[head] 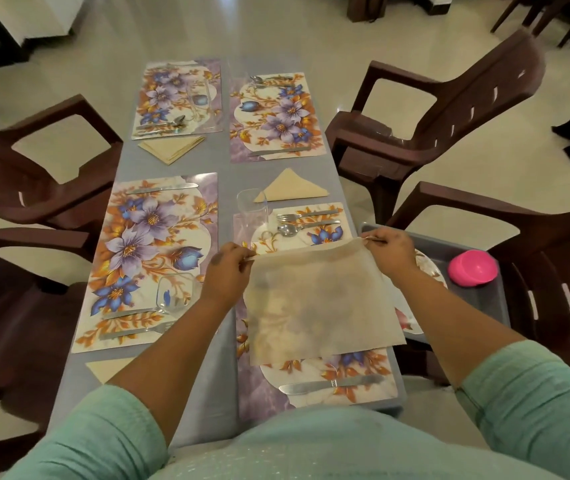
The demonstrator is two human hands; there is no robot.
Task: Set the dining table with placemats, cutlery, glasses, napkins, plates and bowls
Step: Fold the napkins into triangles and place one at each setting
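I hold an unfolded beige napkin (318, 303) spread flat above the near right floral placemat (314, 382). My left hand (228, 271) pinches its far left corner and my right hand (392, 251) pinches its far right corner. On that placemat lie a knife (328, 384) near me and a fork and spoon (306, 221) at the far end, beside a clear glass (252, 209). The near left placemat (145, 254) carries a knife, a fork and a glass (174, 294). Folded napkins lie at the near left (108, 368), middle right (290, 188) and far left (171, 147).
Two far placemats (276, 116) hold cutlery on the grey table (224, 174). A grey tray (481, 299) at the right holds a pink bowl (472, 268) and patterned plates (429, 268). Brown plastic chairs (432, 109) stand on both sides.
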